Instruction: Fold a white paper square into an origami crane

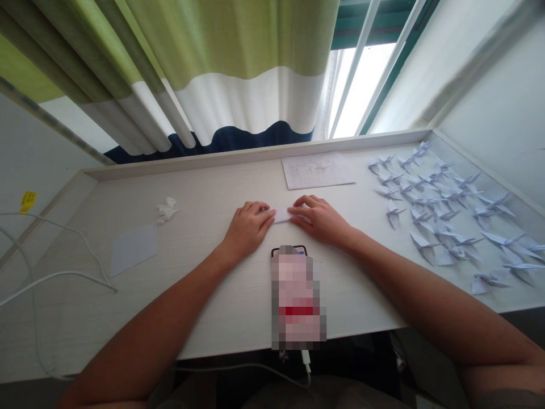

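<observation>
A small piece of folded white paper (281, 215) lies on the white desk in front of me. My left hand (247, 228) holds its left end, the thumb and fingertips closed against it. At the right end, my right hand (320, 219) grips the paper in the same way, fingers bent. Both hands rest low on the desk, and their fingers partly cover the paper's ends. Just nearer to me lies a phone (293, 295), its screen blurred out, with a white charging plug in its lower end.
Several folded white paper cranes (443, 199) cover the desk's right side. A printed sheet (317, 170) lies beyond my hands. To the left are a crumpled tissue (167, 210), a plain paper sheet (134, 249) and a white cable (63, 275). A raised rim (191, 163) edges the desk's back.
</observation>
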`<state>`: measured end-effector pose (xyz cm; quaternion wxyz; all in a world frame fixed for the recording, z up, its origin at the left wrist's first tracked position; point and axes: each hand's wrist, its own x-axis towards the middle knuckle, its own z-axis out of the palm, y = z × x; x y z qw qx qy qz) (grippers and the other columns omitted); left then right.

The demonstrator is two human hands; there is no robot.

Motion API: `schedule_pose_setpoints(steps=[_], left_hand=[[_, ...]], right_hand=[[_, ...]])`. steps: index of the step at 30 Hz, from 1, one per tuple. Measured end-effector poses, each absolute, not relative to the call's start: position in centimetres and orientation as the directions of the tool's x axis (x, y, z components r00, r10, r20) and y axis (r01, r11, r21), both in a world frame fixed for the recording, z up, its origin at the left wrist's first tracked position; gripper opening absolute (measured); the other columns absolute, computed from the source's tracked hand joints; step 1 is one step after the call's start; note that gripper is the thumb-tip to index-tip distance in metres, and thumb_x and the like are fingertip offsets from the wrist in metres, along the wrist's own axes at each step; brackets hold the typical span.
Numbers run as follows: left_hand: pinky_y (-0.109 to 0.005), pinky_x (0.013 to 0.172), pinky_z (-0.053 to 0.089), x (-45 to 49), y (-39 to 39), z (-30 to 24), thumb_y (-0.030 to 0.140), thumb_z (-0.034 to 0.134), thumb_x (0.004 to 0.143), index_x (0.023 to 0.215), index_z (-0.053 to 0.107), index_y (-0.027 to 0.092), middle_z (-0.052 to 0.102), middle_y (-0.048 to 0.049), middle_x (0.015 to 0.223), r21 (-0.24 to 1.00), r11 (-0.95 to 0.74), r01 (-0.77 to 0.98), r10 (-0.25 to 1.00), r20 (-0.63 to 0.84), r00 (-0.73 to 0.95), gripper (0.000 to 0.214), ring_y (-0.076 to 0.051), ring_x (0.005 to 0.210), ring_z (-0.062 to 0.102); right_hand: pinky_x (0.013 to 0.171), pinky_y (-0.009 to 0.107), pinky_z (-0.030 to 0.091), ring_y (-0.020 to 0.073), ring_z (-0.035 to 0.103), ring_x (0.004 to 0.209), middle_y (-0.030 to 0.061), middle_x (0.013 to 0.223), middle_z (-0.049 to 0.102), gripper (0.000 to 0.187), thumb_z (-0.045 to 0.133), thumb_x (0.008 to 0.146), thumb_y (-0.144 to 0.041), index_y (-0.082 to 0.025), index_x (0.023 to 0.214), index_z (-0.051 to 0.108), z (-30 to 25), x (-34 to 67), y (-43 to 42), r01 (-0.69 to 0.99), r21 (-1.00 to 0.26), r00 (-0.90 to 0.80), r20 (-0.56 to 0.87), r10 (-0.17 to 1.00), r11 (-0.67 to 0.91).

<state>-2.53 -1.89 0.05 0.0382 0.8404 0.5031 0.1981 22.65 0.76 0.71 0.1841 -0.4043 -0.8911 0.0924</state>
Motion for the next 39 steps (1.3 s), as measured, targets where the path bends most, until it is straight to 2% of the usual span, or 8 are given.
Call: schedule_pose_setpoints(steps=[10,13,20,26,30,34,39], left_hand=[[-0.045,0.094,0.050,-2.70,-1.89,0.28,0.034,0.048,0.110,0.128,0.076,0.022,0.072,-0.0109,0.125,0.218,-0.553,0.805,0.820,0.314,0.478,0.035,-0.028,0.114,0.059],[-0.045,0.092,0.049,-2.85,-1.86,0.50,0.033,0.050,0.109,0.130,0.075,0.021,0.072,-0.0108,0.122,0.185,-0.587,0.788,0.797,0.302,0.522,0.034,-0.028,0.112,0.059],[-0.044,0.091,0.049,-2.89,-1.88,0.50,0.034,0.052,0.109,0.131,0.074,0.021,0.072,-0.0106,0.118,0.144,-0.607,0.781,0.780,0.298,0.551,0.034,-0.029,0.110,0.060],[-0.044,0.091,0.049,-2.75,-2.01,0.45,0.034,0.049,0.110,0.129,0.075,0.019,0.073,-0.0108,0.119,0.129,-0.603,0.787,0.780,0.305,0.547,0.035,-0.028,0.110,0.060],[-0.045,0.093,0.049,-2.75,-2.03,0.40,0.034,0.049,0.110,0.129,0.075,0.020,0.073,-0.0115,0.119,0.129,-0.601,0.789,0.778,0.323,0.539,0.035,-0.029,0.114,0.059],[-0.046,0.096,0.050,-2.76,-2.00,0.25,0.033,0.049,0.109,0.131,0.075,0.020,0.072,-0.0125,0.122,0.141,-0.588,0.796,0.787,0.327,0.523,0.036,-0.030,0.117,0.057],[-0.047,0.100,0.049,-2.72,-1.92,0.08,0.034,0.049,0.109,0.133,0.073,0.023,0.070,-0.0121,0.127,0.181,-0.574,0.799,0.802,0.321,0.503,0.037,-0.031,0.121,0.055]], right_hand=[[0.101,0.050,0.054,0.0306,0.068,0.116,0.0124,0.127,0.074,0.030,0.061,0.106,-0.029,-0.026,0.132,0.075,0.67,23.27,0.95,0.663,-0.345,-0.610,0.265,0.747,0.664],[0.106,0.052,0.053,0.0297,0.069,0.118,0.0110,0.129,0.075,0.027,0.062,0.105,-0.027,-0.027,0.128,0.078,0.67,23.52,0.83,0.655,-0.351,-0.609,0.279,0.743,0.669],[0.113,0.055,0.048,0.0330,0.061,0.136,0.0100,0.135,0.074,0.027,0.059,0.105,-0.024,-0.025,0.122,0.080,0.68,23.29,0.33,0.689,-0.294,-0.590,0.305,0.748,0.663],[0.108,0.051,0.051,0.0300,0.067,0.121,0.0107,0.133,0.074,0.029,0.056,0.106,-0.024,-0.024,0.126,0.077,0.94,23.06,0.24,0.702,-0.264,-0.594,0.294,0.749,0.661],[0.107,0.051,0.051,0.0308,0.064,0.122,0.0108,0.134,0.073,0.031,0.053,0.108,-0.026,-0.027,0.128,0.077,0.89,23.12,0.43,0.697,-0.274,-0.601,0.281,0.748,0.663],[0.103,0.053,0.052,0.0330,0.063,0.123,0.0133,0.134,0.071,0.033,0.051,0.109,-0.027,-0.026,0.131,0.076,0.74,23.21,0.60,0.689,-0.296,-0.606,0.264,0.750,0.662],[0.103,0.052,0.053,0.0317,0.062,0.121,0.0120,0.131,0.071,0.033,0.051,0.108,-0.026,-0.028,0.130,0.076,0.42,23.19,0.64,0.686,-0.314,-0.595,0.276,0.755,0.656]])
